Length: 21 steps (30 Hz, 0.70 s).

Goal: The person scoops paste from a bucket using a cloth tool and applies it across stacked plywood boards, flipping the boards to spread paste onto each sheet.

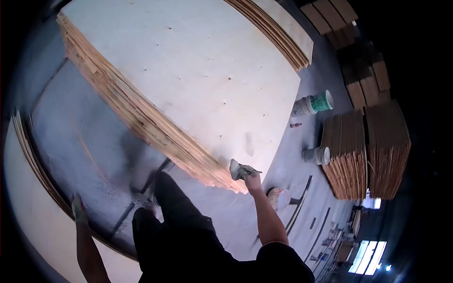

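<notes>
A large stack of pale wood sheets (188, 70) with rough layered edges fills the upper middle. Over its near corner is my right hand (246, 171), in a dirty glove, with its fingers wrapped round a tool that has a whitish blade (234, 169). A damp-looking patch (249, 143) marks the top sheet just beyond. At the lower left, my left hand (79, 210) is at the edge of another sheet stack (37, 212); its fingers are too blurred to make out.
Buckets (322, 101), (316, 155) stand on the floor to the right, with a whitish container (279, 198) near my right forearm. Brown board stacks (347, 155) rise farther right. Dark rails (123, 219) cross the floor near my legs.
</notes>
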Available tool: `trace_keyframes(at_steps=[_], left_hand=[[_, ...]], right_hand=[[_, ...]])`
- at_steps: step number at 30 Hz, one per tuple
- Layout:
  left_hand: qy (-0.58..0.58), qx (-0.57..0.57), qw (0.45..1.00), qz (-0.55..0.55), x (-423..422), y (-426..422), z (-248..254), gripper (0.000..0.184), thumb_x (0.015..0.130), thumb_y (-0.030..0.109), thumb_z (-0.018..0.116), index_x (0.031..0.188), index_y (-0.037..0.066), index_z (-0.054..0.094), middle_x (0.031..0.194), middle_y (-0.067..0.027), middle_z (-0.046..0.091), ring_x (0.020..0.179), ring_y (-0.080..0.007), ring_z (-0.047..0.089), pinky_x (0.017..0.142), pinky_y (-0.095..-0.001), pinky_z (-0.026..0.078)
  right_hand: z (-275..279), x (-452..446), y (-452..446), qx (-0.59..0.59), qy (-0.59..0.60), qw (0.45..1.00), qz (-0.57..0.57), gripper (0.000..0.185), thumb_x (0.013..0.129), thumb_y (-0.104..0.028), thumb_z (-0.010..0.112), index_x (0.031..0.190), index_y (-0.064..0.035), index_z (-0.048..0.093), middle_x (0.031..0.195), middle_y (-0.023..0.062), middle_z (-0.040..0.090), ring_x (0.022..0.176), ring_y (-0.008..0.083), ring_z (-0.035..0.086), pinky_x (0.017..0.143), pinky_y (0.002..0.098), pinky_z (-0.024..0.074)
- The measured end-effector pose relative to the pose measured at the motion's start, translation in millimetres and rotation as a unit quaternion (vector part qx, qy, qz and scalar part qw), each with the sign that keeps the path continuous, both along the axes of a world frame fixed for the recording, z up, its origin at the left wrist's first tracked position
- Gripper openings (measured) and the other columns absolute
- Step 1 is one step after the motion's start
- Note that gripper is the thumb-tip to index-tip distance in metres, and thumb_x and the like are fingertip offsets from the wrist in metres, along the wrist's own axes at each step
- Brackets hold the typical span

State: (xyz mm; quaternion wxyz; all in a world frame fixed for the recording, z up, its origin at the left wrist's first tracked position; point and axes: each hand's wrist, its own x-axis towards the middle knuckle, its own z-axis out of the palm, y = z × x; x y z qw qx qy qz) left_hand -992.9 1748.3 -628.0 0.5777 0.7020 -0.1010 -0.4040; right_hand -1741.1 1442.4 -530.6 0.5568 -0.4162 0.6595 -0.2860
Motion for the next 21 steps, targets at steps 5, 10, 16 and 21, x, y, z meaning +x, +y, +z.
trace_keyframes(at_steps=[5,10,16,21], left_hand=[[-0.124,0.006,0.992,-0.031,2.5,-292.0,17.1,0.039,0.104,0.032,0.055,0.131,0.003,0.057,0.104,0.0011,0.055,0.097,-0.0094,0.049,0.089,-0.0280,0.043],[-0.318,-0.058,0.935,-0.144,-44.4,-580.3,32.1,0.043,0.101,0.029,0.059,0.136,0.005,0.054,0.122,-0.0080,0.064,0.118,-0.0178,0.055,0.099,-0.0317,0.044],[-0.687,0.120,0.689,-0.199,-96.7,-891.9,9.2,0.053,0.096,0.038,0.060,0.138,0.008,0.053,0.143,-0.0136,0.053,0.133,-0.0353,0.047,0.107,-0.0485,0.039],[-0.656,0.456,0.586,-0.134,-143.7,-1020.3,12.7,0.065,0.100,0.055,0.034,0.148,0.012,0.042,0.154,-0.0181,0.039,0.140,-0.0406,0.037,0.108,-0.0563,0.034]], right_hand=[[28.1,76.1,-66.2,-0.033,0.006,0.997,-0.071,0.023,0.094,-0.001,0.059,0.114,0.0072,0.066,0.101,0.0095,0.070,0.091,0.0161,0.067,0.083,0.0307,0.0560],[39.9,130.9,-213.1,-0.086,0.001,0.992,-0.091,0.028,0.096,-0.005,0.058,0.120,0.0067,0.065,0.102,0.0093,0.069,0.091,0.0138,0.065,0.084,0.0301,0.0551],[53.0,176.2,-533.0,-0.182,0.053,0.970,-0.150,0.026,0.094,-0.005,0.058,0.114,0.0082,0.067,0.099,0.0116,0.072,0.089,0.0130,0.066,0.081,0.0302,0.0554],[-35.2,193.2,-779.5,-0.155,-0.261,0.909,-0.287,0.025,0.094,0.000,0.050,0.110,0.0089,0.067,0.111,0.0150,0.066,0.096,0.0230,0.068,0.088,0.0381,0.0595]])
